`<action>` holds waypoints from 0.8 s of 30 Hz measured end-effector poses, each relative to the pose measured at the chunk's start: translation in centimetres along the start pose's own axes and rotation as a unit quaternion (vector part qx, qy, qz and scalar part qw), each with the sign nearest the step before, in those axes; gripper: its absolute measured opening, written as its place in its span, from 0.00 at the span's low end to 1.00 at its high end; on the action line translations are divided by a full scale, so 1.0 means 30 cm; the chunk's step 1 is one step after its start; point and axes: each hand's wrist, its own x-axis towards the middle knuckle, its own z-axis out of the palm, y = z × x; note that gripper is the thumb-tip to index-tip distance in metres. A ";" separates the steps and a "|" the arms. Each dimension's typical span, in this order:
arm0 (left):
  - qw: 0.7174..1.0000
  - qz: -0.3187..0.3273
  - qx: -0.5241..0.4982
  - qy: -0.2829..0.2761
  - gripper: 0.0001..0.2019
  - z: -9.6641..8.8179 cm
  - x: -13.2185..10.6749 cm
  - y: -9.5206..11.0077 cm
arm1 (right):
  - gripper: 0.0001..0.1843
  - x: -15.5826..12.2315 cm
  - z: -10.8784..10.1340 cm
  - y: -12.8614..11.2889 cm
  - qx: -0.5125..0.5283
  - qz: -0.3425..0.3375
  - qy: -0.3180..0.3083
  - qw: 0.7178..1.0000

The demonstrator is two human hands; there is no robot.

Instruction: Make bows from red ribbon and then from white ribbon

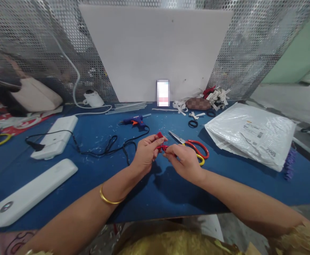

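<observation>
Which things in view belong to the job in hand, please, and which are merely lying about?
Belonging, it seems:
red strip, in left hand and right hand
red-handled scissors, close by
perhaps glue gun

Seemingly lying about:
white package
beige handbag
checkered pouch

A slim gold bangle (105,199) is circling the arm behind the left hand (145,154); a shiny gold garment (168,244) is covering the body. The right sleeve (300,235), tan-gold, is showing ragged, petal-like trim; both forearms (231,193) are showing bare.
</observation>
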 end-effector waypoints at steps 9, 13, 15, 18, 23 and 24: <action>0.996 -0.086 -0.026 -0.021 0.10 -0.016 0.016 0.030 | 0.08 0.003 -0.006 0.008 0.017 0.041 0.024 0.999; 0.996 -0.079 -0.033 -0.035 0.11 -0.028 0.022 0.031 | 0.10 0.006 -0.003 0.011 0.014 0.077 0.040 0.996; 0.996 -0.076 -0.030 -0.041 0.11 -0.024 0.020 0.021 | 0.11 0.008 0.002 0.013 0.025 0.078 0.046 0.996; 0.996 -0.067 0.000 -0.061 0.13 -0.012 0.010 0.006 | 0.06 0.012 0.004 0.017 0.027 0.061 0.043 0.997; 0.994 0.014 0.091 -0.055 0.17 -0.003 -0.005 0.022 | 0.08 0.021 -0.017 0.024 0.012 0.057 0.075 0.996; 0.993 0.036 0.101 -0.043 0.18 -0.004 -0.007 0.026 | 0.07 0.022 -0.021 0.026 0.008 0.055 0.082 0.995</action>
